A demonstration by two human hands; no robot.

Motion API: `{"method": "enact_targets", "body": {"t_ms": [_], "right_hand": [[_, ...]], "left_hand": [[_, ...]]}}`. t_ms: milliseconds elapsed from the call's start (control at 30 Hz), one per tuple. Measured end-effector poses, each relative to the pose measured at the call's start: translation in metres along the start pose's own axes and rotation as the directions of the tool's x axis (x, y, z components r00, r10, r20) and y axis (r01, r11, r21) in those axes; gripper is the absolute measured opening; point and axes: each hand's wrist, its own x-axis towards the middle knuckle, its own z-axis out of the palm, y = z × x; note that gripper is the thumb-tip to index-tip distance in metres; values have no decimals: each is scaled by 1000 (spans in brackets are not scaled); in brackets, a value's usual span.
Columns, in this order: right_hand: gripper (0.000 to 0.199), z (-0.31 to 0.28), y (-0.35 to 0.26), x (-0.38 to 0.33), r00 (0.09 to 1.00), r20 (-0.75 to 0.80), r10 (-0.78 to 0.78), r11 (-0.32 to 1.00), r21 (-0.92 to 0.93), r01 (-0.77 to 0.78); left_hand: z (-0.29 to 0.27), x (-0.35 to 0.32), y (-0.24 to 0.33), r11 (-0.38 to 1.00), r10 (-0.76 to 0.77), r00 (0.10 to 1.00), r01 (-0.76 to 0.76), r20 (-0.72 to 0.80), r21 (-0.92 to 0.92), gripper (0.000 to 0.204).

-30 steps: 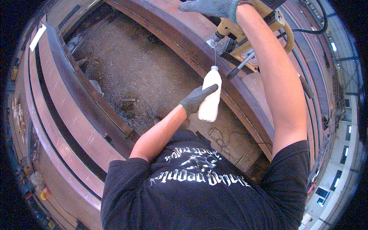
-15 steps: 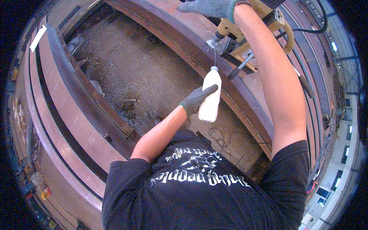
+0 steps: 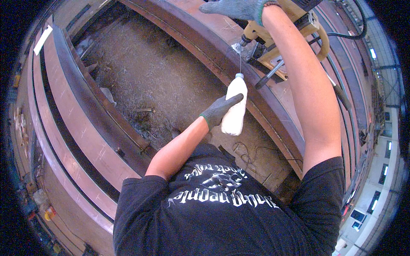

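Observation:
My gloved left hand (image 3: 221, 110) is closed around a white plastic bottle (image 3: 234, 106), thumb across its side. From the bottle's cap a thin stream of liquid (image 3: 240, 63) runs up to the tip of a yellow drilling machine (image 3: 260, 34). White wet residue (image 3: 235, 48) lies around the bit, on the edge of a rust-brown steel beam (image 3: 213, 47). My gloved right hand (image 3: 234, 8) is beside the drilling machine at the upper edge, its visible fingers stretched to the left. The picture's edge cuts off part of it. No object shows in those fingers.
A lever with a dark grip (image 3: 267, 78) juts from the machine toward the bottle. More steel beams (image 3: 81, 111) run along the left. Between the beams lies dirty ground (image 3: 158, 72), with a thin cable (image 3: 252, 155) near my body. A black hose (image 3: 354, 36) curves at upper right.
Both hands keep nearly the same place, and the stream still runs from the bottle to the bit. The whole view has shifted very slightly.

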Motion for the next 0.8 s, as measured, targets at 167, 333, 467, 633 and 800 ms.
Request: {"method": "enact_targets", "body": {"t_ms": [167, 333, 467, 633, 800], "right_hand": [[53, -4, -1, -4, 999, 9, -30, 999, 20, 30], [53, -3, 0, -4, 999, 5, -32, 999, 4, 32], [52, -6, -6, -5, 999, 34, -2, 999, 32, 1], [50, -14, -10, -10, 996, 83, 31, 997, 65, -36], [50, -10, -4, -5, 998, 55, 14, 996, 84, -18]], "left_hand": [[-3, 3, -3, 1000, 2, 1000, -2, 19, 0, 66], [0, -1, 4, 1000, -2, 1000, 2, 26, 16, 64], [0, -2, 3, 1000, 28, 999, -28, 18, 14, 60], [2, -5, 6, 999, 42, 998, -43, 42, 25, 55], [-3, 3, 8, 997, 25, 998, -29, 62, 64, 66]]}}
